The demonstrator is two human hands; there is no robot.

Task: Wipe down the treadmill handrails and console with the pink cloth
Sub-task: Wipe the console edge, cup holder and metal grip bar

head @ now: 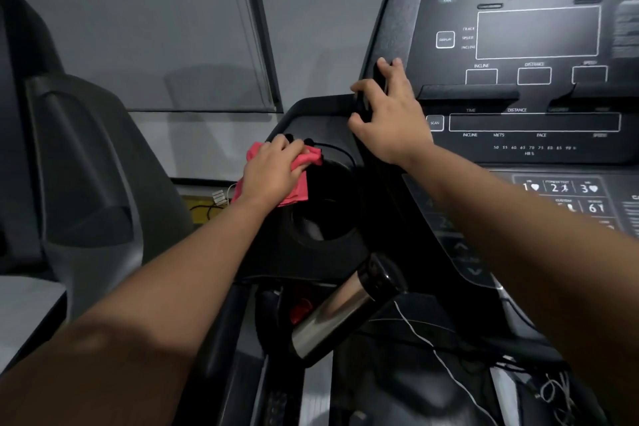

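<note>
The pink cloth [299, 192] is lying bunched on the left rim of the cup holder [340, 180], at the left side of the console [536, 34]. The left hand [273, 169] is pressing it there, its fingers curling over the fabric and gripping it. A loose corner is hanging below the palm. If the hand is sweeping inward too fast, that corner could be dropping into the dark well.

The right hand [394, 117] is bracing on the console's left edge: forefinger and thumb are hooking round the dark ridge, the other fingers [382, 67] are lying straight against the panel. This hand is sitting just beside the SCAN key [435, 123], and the forearm is passing close to the numbered keys [560, 188] — leaning harder could be pressing one by accident. The displays are looking dark; whether the machine has power I cannot tell.

Lower, a thin white cord [446, 367] is trailing near the metal handrail grip [342, 315] — a cloth dragged there could be catching it.
</note>
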